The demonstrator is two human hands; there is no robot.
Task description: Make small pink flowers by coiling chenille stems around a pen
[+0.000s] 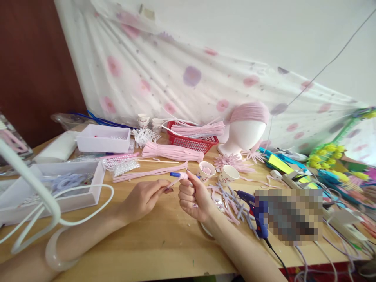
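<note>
My left hand and my right hand meet over the wooden table. Both pinch a short pink pipe cleaner piece between their fingertips, the left at its lower end and the right at its upper end. A blue-tipped pen-like object lies on the table just behind the fingers. Long pink pipe cleaners lie flat beyond my hands. A pale bangle circles my left wrist.
A blue glue gun lies right of my right hand beside loose lilac pipe cleaner pieces. Two paper cups, a red basket of pink stems, a foam head and white trays stand around.
</note>
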